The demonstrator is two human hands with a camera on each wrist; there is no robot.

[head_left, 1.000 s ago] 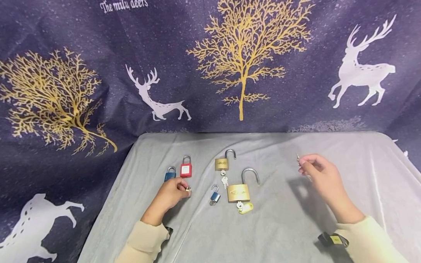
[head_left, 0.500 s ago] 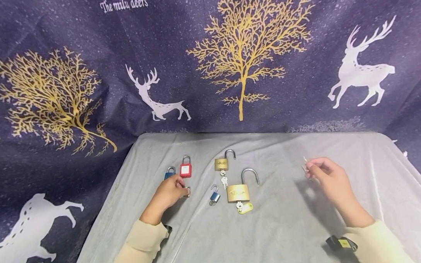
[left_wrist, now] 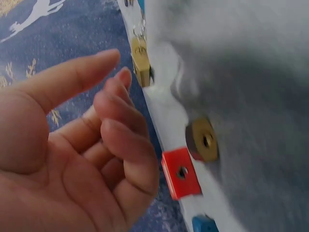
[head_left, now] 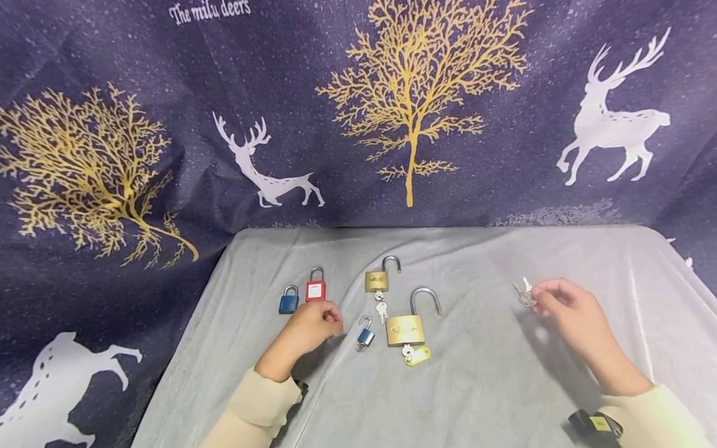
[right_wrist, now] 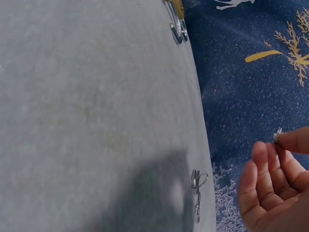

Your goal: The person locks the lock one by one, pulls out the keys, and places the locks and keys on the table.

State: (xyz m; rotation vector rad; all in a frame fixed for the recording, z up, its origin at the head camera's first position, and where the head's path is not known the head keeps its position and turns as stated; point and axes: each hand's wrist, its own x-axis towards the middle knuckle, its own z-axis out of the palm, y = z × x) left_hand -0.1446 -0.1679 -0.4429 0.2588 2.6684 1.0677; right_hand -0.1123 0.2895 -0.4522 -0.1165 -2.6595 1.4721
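- The left hand [head_left: 310, 323] was left of the big lock [head_left: 406, 330], above the worktop [head_left: 471, 404]; its thumb and loosely bent fingers stood apart, holding nothing.
- A brass lock [left_wrist: 202, 139], hidden by that hand in the head view, sat just beside the red lock [head_left: 316, 291], also left of the big lock.
- The right hand [head_left: 575, 312] was well right of the big lock; its thumb and fingertips pinched a small metal piece [right_wrist: 277, 136], too small to make out.
- Loose keys [right_wrist: 197, 193] lay near the right hand, right of the big lock.
- Just left of the big lock was the mini lock [head_left: 366, 336], its shackle undone.
- Farther left and beyond lay the blue lock [head_left: 288, 301].
- The big lock's own shackle stood open, a yellow tag [head_left: 418, 357] at its near end.
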